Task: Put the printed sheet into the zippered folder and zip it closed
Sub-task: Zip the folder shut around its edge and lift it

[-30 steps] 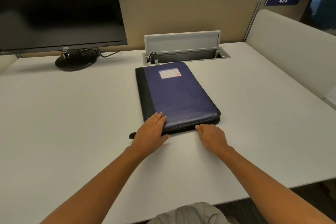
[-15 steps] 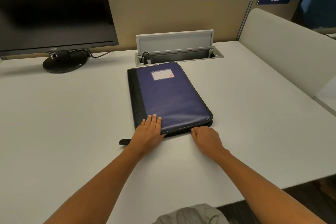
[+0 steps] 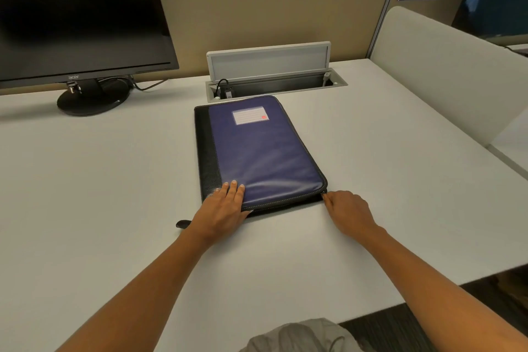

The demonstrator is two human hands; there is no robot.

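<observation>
A purple zippered folder point(image 3: 263, 148) with a black spine and a white label lies flat and folded shut on the white desk point(image 3: 94, 194). My left hand point(image 3: 221, 210) presses flat on its near left corner, fingers straight. At the near right corner my right hand point(image 3: 347, 213) pinches the zipper pull point(image 3: 323, 195). A black strap end point(image 3: 183, 224) sticks out by my left wrist. The printed sheet is not visible.
A black monitor point(image 3: 80, 11) on a round stand stands at the back left. An open cable box point(image 3: 271, 80) with a raised lid sits just behind the folder. A beige partition point(image 3: 445, 71) bounds the desk on the right. The desk edge runs near me.
My right hand has slid right along the folder's near edge, from about its middle to the near right corner. My left hand stays pressed on the near left corner.
</observation>
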